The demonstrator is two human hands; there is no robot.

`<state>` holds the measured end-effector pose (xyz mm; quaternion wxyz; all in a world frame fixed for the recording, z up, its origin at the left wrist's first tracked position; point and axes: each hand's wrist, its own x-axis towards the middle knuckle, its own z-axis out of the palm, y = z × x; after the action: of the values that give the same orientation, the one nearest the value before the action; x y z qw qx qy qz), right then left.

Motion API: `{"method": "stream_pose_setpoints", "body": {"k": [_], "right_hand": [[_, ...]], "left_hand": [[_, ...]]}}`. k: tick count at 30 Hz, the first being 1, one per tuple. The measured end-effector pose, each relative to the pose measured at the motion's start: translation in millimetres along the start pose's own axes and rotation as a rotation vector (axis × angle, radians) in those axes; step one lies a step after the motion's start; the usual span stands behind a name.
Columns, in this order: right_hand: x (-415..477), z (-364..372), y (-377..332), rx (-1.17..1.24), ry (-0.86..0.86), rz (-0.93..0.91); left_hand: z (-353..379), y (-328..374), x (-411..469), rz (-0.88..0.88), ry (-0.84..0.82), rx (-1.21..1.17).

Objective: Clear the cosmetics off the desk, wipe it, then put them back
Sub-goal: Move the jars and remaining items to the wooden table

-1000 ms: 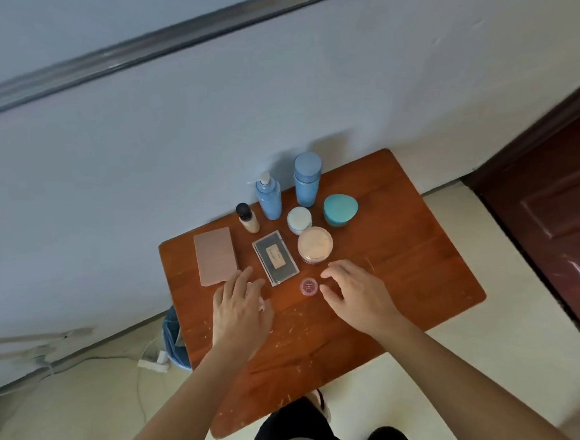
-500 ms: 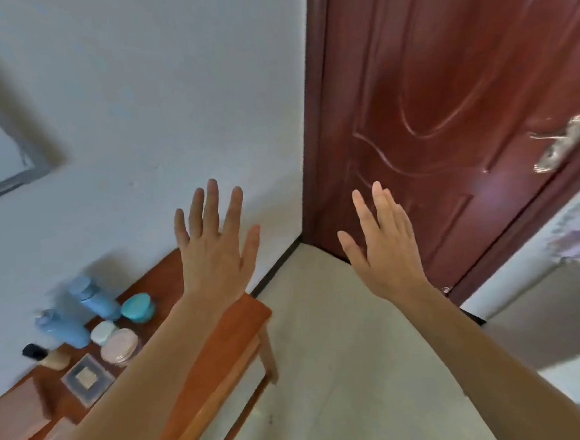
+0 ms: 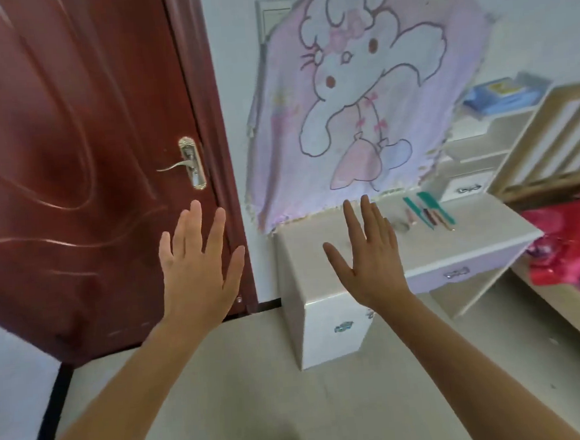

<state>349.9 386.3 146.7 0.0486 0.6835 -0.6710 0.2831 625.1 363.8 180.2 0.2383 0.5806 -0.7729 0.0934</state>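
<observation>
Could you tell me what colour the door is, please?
Dark reddish-brown door, clearest in the head view.

Open floor [image 3: 258, 376] runs ahead between the red door [image 3: 71, 149] and the white dresser [image 3: 323, 320].

head cam | forward-down | left hand [image 3: 196, 278], right hand [image 3: 374, 269] close | door [image 3: 71, 149], dresser [image 3: 301, 250] beyond

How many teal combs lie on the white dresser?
2. A thin comb and a wider comb lie near the dresser's far edge, pinkish items between them; blur may hide others.
</observation>
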Motion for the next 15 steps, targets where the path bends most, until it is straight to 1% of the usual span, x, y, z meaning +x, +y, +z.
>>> {"method": "stream_pose_setpoints", "body": {"k": [6, 11, 15], "right_hand": [[65, -26, 136, -0.203, -0.033, 0.177], [102, -68, 236, -0.321, -0.029, 0.313], [100, -91, 306, -0.338, 0.025, 0.468]], "left_hand": [[106, 110, 120, 0.164, -0.066, -0.219], [160, 217, 212, 0.312, -0.162, -0.352], [195, 295, 261, 0.463, -0.221, -0.351]]}}
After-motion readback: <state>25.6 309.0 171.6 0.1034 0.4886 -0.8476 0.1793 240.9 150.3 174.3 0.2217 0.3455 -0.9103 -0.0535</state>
